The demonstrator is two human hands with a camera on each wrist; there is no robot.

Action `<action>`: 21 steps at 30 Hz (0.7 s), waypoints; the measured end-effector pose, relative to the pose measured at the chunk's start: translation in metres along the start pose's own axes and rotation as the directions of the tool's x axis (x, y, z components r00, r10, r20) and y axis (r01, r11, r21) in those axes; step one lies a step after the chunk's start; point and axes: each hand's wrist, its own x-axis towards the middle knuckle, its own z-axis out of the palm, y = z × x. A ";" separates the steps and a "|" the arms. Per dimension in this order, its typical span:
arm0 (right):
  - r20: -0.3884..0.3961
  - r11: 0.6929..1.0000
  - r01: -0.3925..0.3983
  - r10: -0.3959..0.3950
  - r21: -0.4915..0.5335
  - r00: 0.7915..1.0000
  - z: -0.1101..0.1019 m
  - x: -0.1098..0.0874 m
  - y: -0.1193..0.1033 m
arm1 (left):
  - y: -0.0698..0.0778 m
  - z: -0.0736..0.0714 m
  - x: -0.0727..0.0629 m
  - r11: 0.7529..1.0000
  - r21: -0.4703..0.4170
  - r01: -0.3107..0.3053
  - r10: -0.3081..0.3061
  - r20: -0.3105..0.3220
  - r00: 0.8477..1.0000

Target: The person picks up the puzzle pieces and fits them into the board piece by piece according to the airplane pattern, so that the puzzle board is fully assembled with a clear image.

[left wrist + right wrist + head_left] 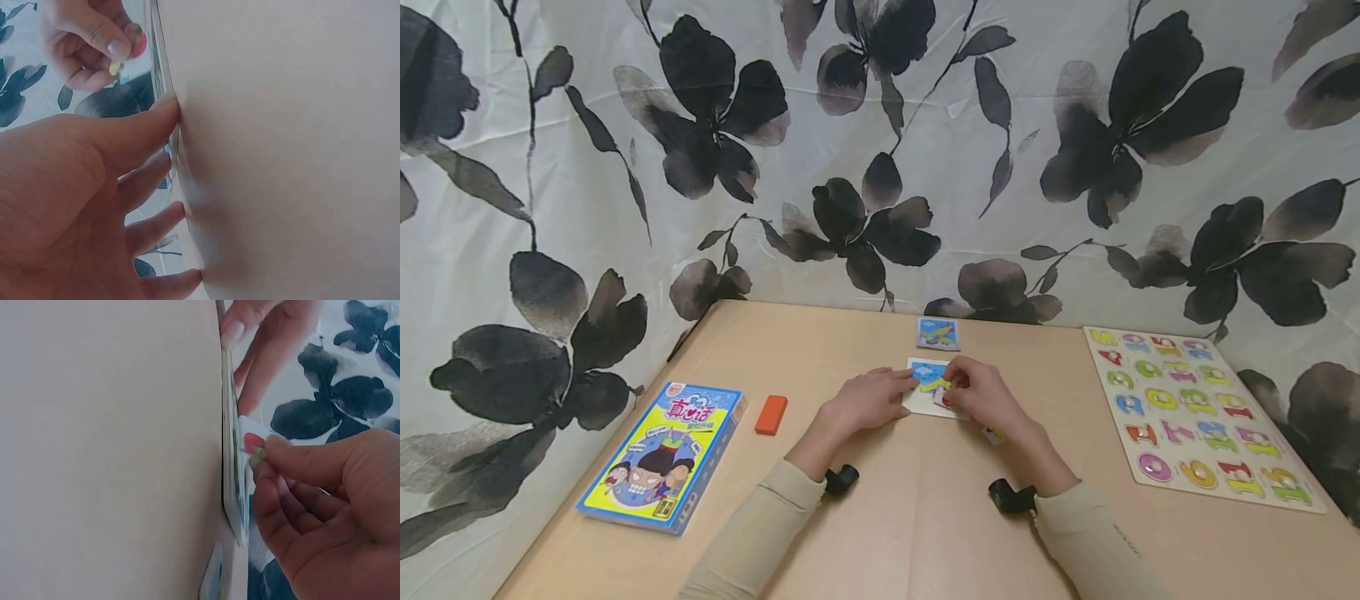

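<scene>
The printed box (658, 458) is closed, so its contents are hidden. Near the far edge of the tabletop (925, 517), the white-bordered picture card (916, 406) is touched by the left hand (871, 398), its fingers extended, nothing grasped. Over the card a small piece (252, 441) is pinched by the right hand (983, 393). Open room is left between the right hand and the colourful sheet (1183, 398).
</scene>
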 end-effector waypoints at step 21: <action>-0.017 0.996 -0.077 0.077 -0.039 0.997 0.020 0.012 -0.015 | -0.001 -0.001 -0.001 1.000 -0.002 0.002 -0.002 0.008 1.000</action>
